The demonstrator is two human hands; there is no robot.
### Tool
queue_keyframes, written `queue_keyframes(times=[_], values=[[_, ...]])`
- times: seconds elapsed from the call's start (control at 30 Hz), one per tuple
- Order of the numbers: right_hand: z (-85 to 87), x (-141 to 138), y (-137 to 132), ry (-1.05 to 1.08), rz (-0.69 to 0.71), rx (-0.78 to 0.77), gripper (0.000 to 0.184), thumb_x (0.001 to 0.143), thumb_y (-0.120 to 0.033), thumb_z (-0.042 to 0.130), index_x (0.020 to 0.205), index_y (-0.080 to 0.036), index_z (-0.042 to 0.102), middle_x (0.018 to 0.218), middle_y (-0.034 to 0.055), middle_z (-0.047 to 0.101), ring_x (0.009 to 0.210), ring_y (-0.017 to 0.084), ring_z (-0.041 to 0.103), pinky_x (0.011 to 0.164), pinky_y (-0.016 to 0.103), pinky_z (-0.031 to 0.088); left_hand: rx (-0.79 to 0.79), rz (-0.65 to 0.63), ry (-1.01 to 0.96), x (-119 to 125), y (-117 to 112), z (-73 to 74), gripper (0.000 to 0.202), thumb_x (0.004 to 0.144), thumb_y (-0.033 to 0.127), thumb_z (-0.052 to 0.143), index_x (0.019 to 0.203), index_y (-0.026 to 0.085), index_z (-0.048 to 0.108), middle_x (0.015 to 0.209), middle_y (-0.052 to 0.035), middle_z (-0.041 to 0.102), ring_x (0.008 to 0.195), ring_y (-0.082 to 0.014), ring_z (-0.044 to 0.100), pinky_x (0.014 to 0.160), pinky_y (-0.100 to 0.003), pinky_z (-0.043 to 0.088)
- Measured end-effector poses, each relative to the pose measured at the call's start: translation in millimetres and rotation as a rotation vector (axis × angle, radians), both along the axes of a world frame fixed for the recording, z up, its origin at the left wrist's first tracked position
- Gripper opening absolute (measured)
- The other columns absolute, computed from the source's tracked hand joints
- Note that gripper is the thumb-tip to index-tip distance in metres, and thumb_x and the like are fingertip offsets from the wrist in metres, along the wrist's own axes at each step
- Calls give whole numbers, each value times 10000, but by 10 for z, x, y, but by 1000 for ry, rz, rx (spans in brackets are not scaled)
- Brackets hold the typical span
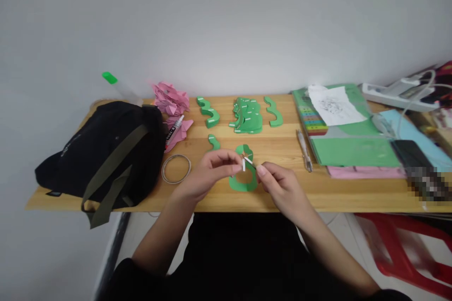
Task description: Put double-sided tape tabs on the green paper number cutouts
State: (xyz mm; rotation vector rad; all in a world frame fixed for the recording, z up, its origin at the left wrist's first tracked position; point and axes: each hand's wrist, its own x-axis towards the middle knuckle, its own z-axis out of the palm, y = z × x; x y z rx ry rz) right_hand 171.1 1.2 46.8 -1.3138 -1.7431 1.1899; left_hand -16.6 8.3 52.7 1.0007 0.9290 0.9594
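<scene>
My left hand (219, 169) is closed in a pinch on a small white strip (243, 165) that hangs from its fingertips. My right hand (278, 184) pinches a slim dark tool (251, 164) that slants up and left toward the strip; its exact kind is too small to make out. Below and behind the fingers lies a green paper cutout (243, 187) with a rounded, open-centred shape. Just beyond my left hand is a small wavy green piece (213, 143). Farther back sits a pile of green cutouts (249, 117) with white strips on them.
Wavy green pieces (273, 112) flank the pile. At left are a black bag (113, 150), a tape roll (176, 169), pink paper shapes (171, 99) and a glue tube (174, 130). At right lie a pen (304, 150), green sheets (356, 150), a phone (411, 153) and a power strip (395, 96).
</scene>
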Motion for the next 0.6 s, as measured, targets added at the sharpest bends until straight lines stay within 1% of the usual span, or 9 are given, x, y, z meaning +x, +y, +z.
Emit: queue_keyframes(times=[0.07, 0.1, 0.2, 0.27, 0.33, 0.47, 0.53, 0.6], values=[[-1, 18, -21, -58, 19, 25, 466, 890, -562, 425, 607, -197, 480, 517, -34, 406, 486, 96, 386, 467, 222, 307, 49, -67, 108, -74, -18, 56, 87, 697, 239, 699, 707, 170, 647, 735, -4, 606, 718, -127, 537, 694, -260, 419], [-4, 27, -29, -90, 33, 38, 442, 892, -542, 434, 624, -195, 494, 518, -36, 417, 484, 95, 393, 468, 220, 306, 91, -81, 192, -104, -27, 85, 71, 704, 232, 682, 712, 174, 643, 754, -8, 611, 733, -137, 546, 707, -272, 423], [-11, 58, -43, -186, 83, 70, 417, 894, -518, 445, 632, -197, 492, 500, -45, 425, 454, 89, 389, 463, 219, 288, 265, -26, 478, -147, -59, 171, 48, 745, 215, 619, 712, 180, 625, 793, -19, 616, 791, -161, 568, 762, -306, 427], [-14, 87, -45, -235, 120, 81, 419, 890, -534, 447, 642, -199, 493, 501, -42, 451, 451, 93, 409, 466, 221, 290, 351, -1, 601, -142, -78, 214, 74, 774, 207, 584, 710, 180, 611, 817, -27, 627, 837, -172, 581, 805, -319, 428], [-11, 119, -41, -269, 162, 82, 410, 873, -567, 470, 701, -199, 524, 536, -30, 512, 476, 107, 461, 480, 223, 316, 375, -31, 646, -122, -85, 234, 93, 789, 217, 570, 708, 178, 596, 822, -30, 631, 837, -172, 588, 812, -323, 434], [12, 173, -26, -314, 208, 101, 438, 853, -621, 488, 864, -192, 575, 633, 1, 621, 526, 132, 545, 516, 228, 378, 323, -110, 633, -96, -62, 197, 127, 797, 260, 568, 702, 177, 584, 797, -28, 618, 800, -168, 588, 785, -320, 440], [24, 197, -22, -357, 234, 142, 466, 862, -640, 464, 874, -192, 592, 609, 0, 627, 499, 133, 547, 502, 228, 372, 299, -161, 605, -107, -50, 165, 146, 794, 272, 574, 682, 179, 569, 778, -21, 611, 777, -162, 582, 774, -316, 436], [28, 230, -21, -405, 257, 196, 499, 867, -660, 440, 868, -191, 611, 577, -2, 625, 473, 136, 552, 482, 228, 358, 277, -207, 574, -137, -46, 140, 190, 790, 274, 579, 635, 182, 520, 762, -14, 603, 758, -154, 575, 767, -312, 433]])
